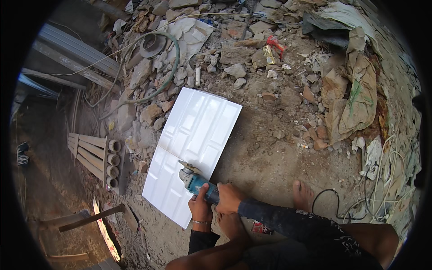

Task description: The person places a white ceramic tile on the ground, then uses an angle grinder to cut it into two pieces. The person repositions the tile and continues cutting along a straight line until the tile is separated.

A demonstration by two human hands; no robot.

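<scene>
**Cutting the tile with the grinder**

I crouch on the ground and hold one grinder with both hands. My left hand is clenched around the rear of its blue body, and my right hand grasps the same body just beside it, from the right side. The disc end of the grinder rests on the tile, near its right edge, at the place where a thin line crosses the tile from the left edge to the right edge.

I judge that the cut along this line is in progress, and that the disc stands at the right end of it. I cannot tell if the line is already cut through or only marked. The next move, I think, needs a steady guide of the disc along the line toward the left edge, with both hands firm and my foot kept well apart.

I count one tile, white and glossy, lying flat on the ground. There is one grinder, with one black cord behind my foot. One hollow brick with four round holes lies left of the tile, and one green hose curves near the far corner.
</scene>
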